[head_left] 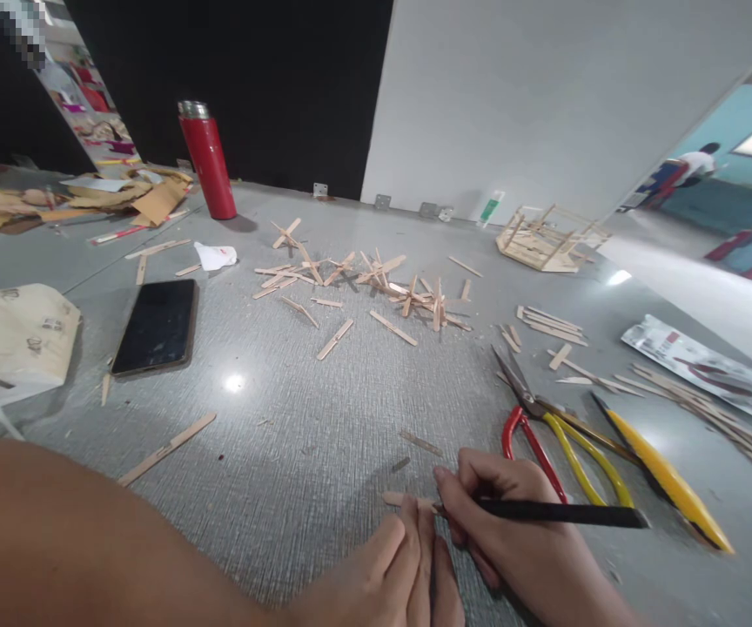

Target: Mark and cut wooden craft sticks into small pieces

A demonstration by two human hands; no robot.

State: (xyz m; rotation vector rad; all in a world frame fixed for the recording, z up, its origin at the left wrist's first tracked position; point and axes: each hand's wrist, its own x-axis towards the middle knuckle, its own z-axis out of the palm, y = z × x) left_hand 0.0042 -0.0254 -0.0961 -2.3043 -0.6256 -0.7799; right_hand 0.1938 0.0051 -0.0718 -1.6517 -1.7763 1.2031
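Note:
My right hand (506, 514) is closed round a slim black pencil (565, 512), its tip down at a wooden craft stick (394, 499). With fingers pressed together, my left hand (402, 566) pins that stick flat to the grey table; most of the stick is hidden beneath the fingers. Just beyond the hands lie a thin wood strip (421, 443) and a short dark sliver (400, 464). To the right of my right hand are scissors with red and yellow handles (555, 435) and a yellow cutter (669, 479). Another craft stick (168, 448) lies near my left forearm.
Small pieces of cut stick (408, 296) are strewn across the middle. A red flask (208, 165) stands behind, with a phone (157, 326) and a plastic-wrapped pack (16, 340) at left. A stick frame (546, 239), sticks (708, 405) and a silvery packet (702, 366) are at right.

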